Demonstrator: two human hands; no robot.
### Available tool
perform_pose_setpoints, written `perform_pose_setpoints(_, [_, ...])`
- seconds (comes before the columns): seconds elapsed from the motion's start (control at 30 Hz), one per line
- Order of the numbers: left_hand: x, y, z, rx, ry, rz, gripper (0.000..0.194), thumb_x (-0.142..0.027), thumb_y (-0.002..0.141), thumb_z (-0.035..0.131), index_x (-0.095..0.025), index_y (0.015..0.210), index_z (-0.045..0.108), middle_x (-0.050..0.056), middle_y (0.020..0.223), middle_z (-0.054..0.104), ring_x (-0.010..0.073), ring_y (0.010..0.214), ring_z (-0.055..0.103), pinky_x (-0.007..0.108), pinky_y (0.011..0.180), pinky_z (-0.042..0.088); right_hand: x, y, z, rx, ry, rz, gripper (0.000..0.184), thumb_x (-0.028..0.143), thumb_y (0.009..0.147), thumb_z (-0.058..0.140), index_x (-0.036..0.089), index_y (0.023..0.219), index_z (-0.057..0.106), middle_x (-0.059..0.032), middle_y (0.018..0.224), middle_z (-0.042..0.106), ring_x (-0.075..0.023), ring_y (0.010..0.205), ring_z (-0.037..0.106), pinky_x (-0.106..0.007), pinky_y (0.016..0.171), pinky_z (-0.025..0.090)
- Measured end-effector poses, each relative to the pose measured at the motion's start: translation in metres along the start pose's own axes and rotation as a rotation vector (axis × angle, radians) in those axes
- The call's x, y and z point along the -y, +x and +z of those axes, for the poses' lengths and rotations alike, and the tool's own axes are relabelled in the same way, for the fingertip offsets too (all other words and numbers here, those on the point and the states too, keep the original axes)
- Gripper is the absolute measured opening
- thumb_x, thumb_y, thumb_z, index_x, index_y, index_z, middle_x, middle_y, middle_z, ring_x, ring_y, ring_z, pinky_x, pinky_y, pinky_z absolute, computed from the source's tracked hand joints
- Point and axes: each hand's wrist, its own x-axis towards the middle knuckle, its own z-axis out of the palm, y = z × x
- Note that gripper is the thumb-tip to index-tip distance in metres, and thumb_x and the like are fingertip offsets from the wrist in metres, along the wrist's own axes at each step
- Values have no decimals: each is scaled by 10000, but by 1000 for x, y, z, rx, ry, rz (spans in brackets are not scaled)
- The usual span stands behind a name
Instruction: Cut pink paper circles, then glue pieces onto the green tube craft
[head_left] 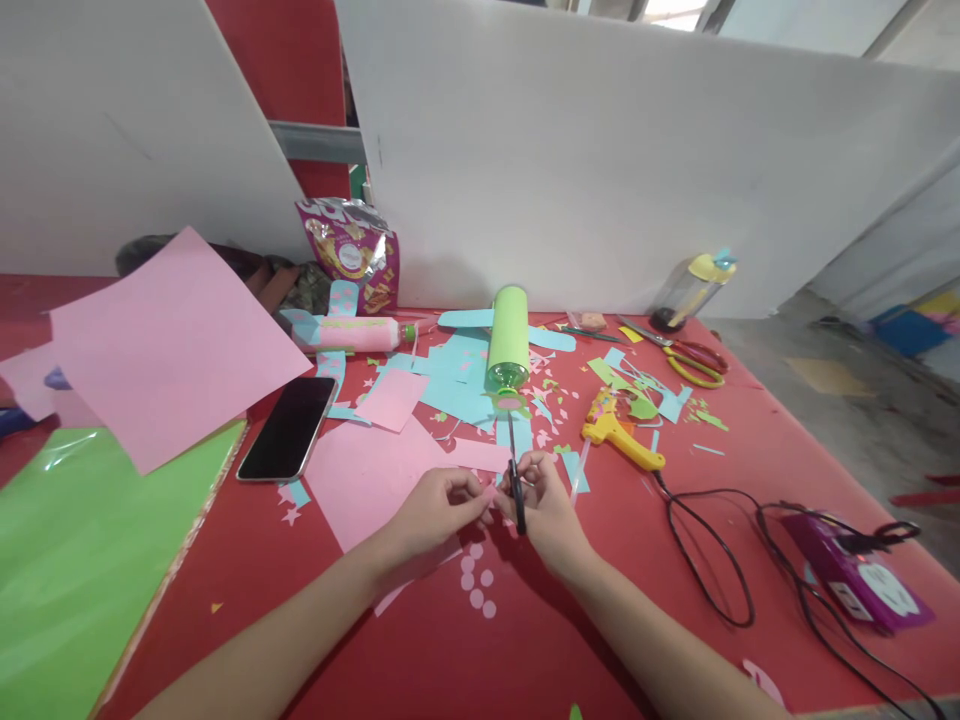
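Between the fingertips of my left hand (442,510) is a small pink paper piece (490,495), pinched near the table's middle. My right hand (546,510) is closed around black-handled scissors (517,495), whose blades point away from me; its fingertips also meet the pink piece. Several small pink paper discs (477,580) lie just below the hands. Beyond them lies a green paper-wrapped bottle (510,335) with light blue paper wings (551,339). A pink sheet (375,470) lies under and beside my left hand.
A yellow glue gun (621,435) with a black cord lies right, near a purple box (859,575). Larger scissors (686,357) and a clear bottle (686,290) are at the back right. A phone (289,430), pink-wrapped bottle (360,334) and green sheet (112,560) lie left.
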Motion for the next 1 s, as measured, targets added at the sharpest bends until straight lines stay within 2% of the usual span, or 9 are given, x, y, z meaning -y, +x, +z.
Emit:
perform_pose_setpoints(0.13, [1,0,3,-21,33,51,275,-368,719,586,-143,579,515,30,593,613,131,573,587,266,595,479,0,1,-1,-4,-17,-15,424,142,510,724,247,713,367,96,600,505,-80,509,481,-201,469,404])
perform_pose_setpoints(0.27, [2,1,1,11,54,34,257,-366,732,559,-148,605,512,23,592,602,132,572,583,253,572,466,-1,1,-2,21,-38,-11,432,149,514,726,244,717,357,96,605,498,-72,499,461,-189,461,380])
perform_pose_setpoints(0.37, [2,2,-6,75,173,67,230,-343,756,522,-148,635,536,30,627,607,136,586,579,250,579,453,-2,1,-2,52,-55,-10,429,147,530,723,240,720,351,95,605,481,-68,508,449,-177,465,355])
perform_pose_setpoints(0.5, [1,4,-16,141,391,177,200,-302,778,491,-150,683,579,37,686,627,140,635,574,238,613,438,-5,-1,-3,114,-100,-8,420,134,560,711,237,741,347,97,598,449,-58,494,412,-169,455,321])
perform_pose_setpoints(0.6, [-1,4,-18,176,466,178,227,-316,798,469,-153,691,585,32,660,623,137,610,568,229,592,423,-7,-1,-4,145,-130,-19,429,128,556,715,235,750,348,95,594,434,-63,504,404,-169,454,317])
perform_pose_setpoints(0.8, [-4,2,-18,184,552,200,250,-329,799,452,-160,636,536,13,604,580,129,574,521,214,547,371,-8,-2,-4,163,-117,-33,434,127,550,714,239,747,345,91,608,414,-61,497,386,-161,430,300])
perform_pose_setpoints(1.0, [-4,1,-18,212,601,210,214,-251,764,426,-159,573,453,-24,545,462,100,535,418,202,515,311,-7,-4,-3,204,-110,2,429,128,574,702,242,779,343,89,628,413,-54,490,384,-150,411,280])
